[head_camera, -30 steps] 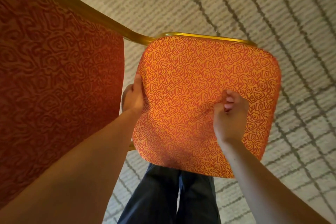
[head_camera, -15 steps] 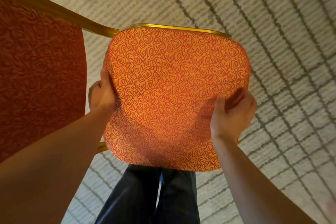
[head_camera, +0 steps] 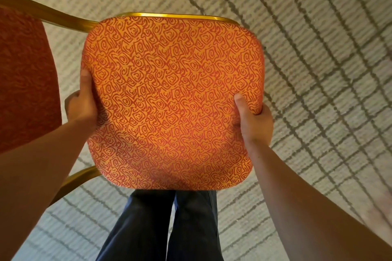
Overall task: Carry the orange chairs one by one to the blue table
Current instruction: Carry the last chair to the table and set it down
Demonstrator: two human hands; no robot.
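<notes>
Grey carpet (head_camera: 318,48) with a dark grid pattern, no blue table in view. Orange chair (head_camera: 169,101) is held off the floor in front of the person's dark trousers (head_camera: 159,224), backrest (head_camera: 25,80) at left. Left hand (head_camera: 81,108) grips the seat's left edge, thumb on top. Right hand (head_camera: 254,123) grips the right edge, fingers (head_camera: 266,112) curled under.

Risk: padded fabric edges could slip from the grip. The hidden chair legs may knock the person's knees.

A second ago the right hand sat bunched on top of the seat; now it clamps the edge, and less backrest shows.
</notes>
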